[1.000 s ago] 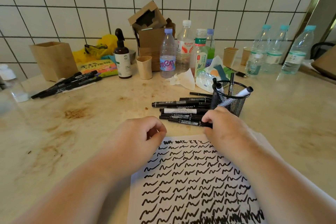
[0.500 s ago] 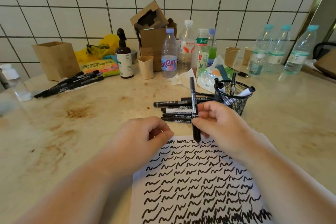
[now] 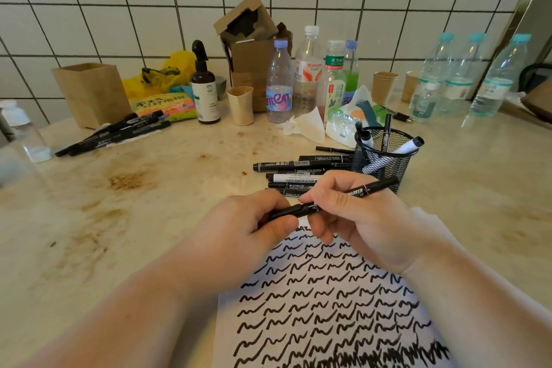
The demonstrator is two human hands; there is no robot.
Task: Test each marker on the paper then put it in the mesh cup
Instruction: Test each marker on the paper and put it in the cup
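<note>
A black marker (image 3: 355, 193) lies almost level above the top edge of the paper (image 3: 328, 308), held at both ends. My left hand (image 3: 248, 230) pinches its left end, the cap side. My right hand (image 3: 355, 218) grips the barrel near the middle. The paper is covered with rows of black squiggles. Behind my hands lies a pile of black markers (image 3: 298, 170). The black mesh cup (image 3: 383, 158) stands just right of the pile, with several markers upright in it.
A second bunch of black markers (image 3: 113, 134) lies at the far left beside a wooden box (image 3: 92, 92). Bottles (image 3: 307, 75), paper cups (image 3: 240, 104), a spray bottle (image 3: 204, 86), cardboard boxes and tissues line the tiled wall. More water bottles (image 3: 466, 78) stand at the right.
My right hand lifted a marker from the pile, held it upright, then tipped it level. My left hand came over and took hold of its left end.
</note>
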